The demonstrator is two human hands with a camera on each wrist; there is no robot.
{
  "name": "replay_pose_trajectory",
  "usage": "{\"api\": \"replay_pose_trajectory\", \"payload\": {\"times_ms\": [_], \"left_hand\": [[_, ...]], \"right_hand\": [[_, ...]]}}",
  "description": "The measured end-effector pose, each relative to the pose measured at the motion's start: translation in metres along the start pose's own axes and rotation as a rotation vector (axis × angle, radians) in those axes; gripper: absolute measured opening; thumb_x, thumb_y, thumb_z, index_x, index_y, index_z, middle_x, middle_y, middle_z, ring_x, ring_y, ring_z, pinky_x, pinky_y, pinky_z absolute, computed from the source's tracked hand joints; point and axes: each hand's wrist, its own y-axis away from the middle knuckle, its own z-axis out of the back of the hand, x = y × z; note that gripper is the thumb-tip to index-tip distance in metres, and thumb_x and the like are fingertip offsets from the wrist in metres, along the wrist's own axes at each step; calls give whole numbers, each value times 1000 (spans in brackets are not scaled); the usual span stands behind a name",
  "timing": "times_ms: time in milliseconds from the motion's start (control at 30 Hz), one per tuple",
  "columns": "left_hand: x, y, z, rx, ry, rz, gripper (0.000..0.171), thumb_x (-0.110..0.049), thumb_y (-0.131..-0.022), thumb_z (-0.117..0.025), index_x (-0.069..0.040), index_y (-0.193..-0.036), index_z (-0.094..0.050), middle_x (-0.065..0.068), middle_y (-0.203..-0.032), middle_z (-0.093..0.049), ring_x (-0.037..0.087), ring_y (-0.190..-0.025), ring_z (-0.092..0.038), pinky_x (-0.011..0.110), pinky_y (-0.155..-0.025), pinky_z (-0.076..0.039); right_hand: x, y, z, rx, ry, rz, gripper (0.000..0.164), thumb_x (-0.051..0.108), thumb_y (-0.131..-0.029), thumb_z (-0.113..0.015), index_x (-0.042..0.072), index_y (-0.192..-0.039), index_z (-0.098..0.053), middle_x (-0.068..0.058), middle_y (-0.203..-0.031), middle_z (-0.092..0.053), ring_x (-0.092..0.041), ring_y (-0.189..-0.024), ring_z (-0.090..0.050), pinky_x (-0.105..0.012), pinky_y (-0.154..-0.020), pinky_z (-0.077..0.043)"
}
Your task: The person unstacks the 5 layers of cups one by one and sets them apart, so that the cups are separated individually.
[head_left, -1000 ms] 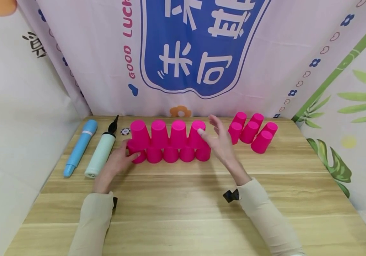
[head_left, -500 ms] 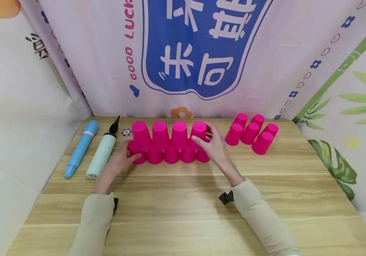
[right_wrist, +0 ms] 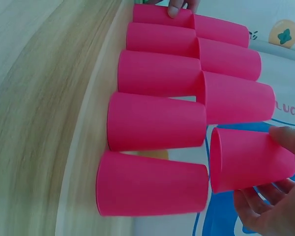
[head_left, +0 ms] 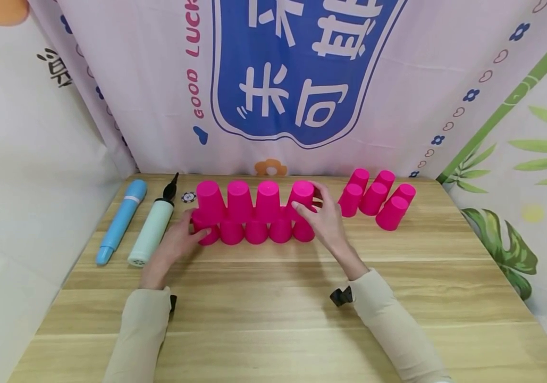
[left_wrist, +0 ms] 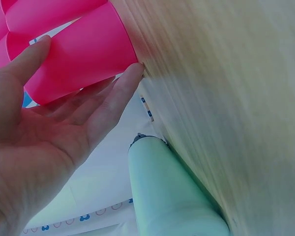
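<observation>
Several pink plastic cups stand upside down in a bottom row point(head_left: 255, 234), with a second row point(head_left: 267, 199) on top bridging the gaps. My left hand point(head_left: 179, 236) holds the leftmost bottom cup point(left_wrist: 88, 54), thumb on its near side and fingers along the other. At the right end of the top row, my right hand point(head_left: 326, 217) grips the last cup point(head_left: 302, 192) between thumb and fingers. In the right wrist view a narrow gap shows between that cup's rim point(right_wrist: 216, 160) and the base of the bottom cup point(right_wrist: 152, 184) under it.
At the right rear of the table point(head_left: 273, 308), several more pink cups point(head_left: 373, 198) stand upside down. A mint-green hand pump point(head_left: 151, 231) and a light-blue pump point(head_left: 121, 221) lie on the left, near a poker chip point(head_left: 188, 197). A printed cloth point(head_left: 158, 106) hangs behind.
My right hand has come in from beside the end top cup and gripped it. Since then that cup has shifted slightly right. The left hand keeps its place on the bottom cup.
</observation>
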Motion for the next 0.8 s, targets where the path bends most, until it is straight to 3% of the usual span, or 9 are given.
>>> {"api": "replay_pose_trajectory", "payload": {"times_ms": [267, 367, 533, 800], "left_hand": [[0, 1, 1, -7, -7, 0, 72, -30, -97, -56, 2, -148, -17, 29, -139, -44, 47, -124, -45, 57, -101, -40], [1, 1, 1, -4, -9, 6, 72, -30, -97, -56, 2, -149, -17, 30, -140, -43, 47, -125, -44, 57, -102, -39], [1, 1, 1, -5, -9, 0, 72, -29, -97, -56, 3, -148, -17, 30, -139, -44, 47, -125, -45, 57, -102, -39], [-1, 2, 1, -8, -16, -8, 72, -29, -97, -56, 5, -147, -18, 31, -137, -45, 46, -124, -46, 55, -101, -40]], "right_hand": [[-2, 1, 22, -148, -18, 74, 57, 18, -80, -80, 6, -130, -54, -10, -118, -61, -23, -104, -59, -39, -87, -50], [0, 3, 30, -181, -21, 70, 58, 12, -80, -79, 4, -130, -53, -15, -119, -60, -27, -104, -59, -43, -87, -50], [24, 9, 44, -223, 5, 66, 56, 4, -81, -76, -4, -130, -51, -25, -118, -58, -35, -106, -58, -50, -93, -48], [27, 13, 67, -280, 98, 5, 54, 7, -83, -75, -3, -131, -52, -25, -117, -59, -33, -106, -58, -47, -92, -49]]}}
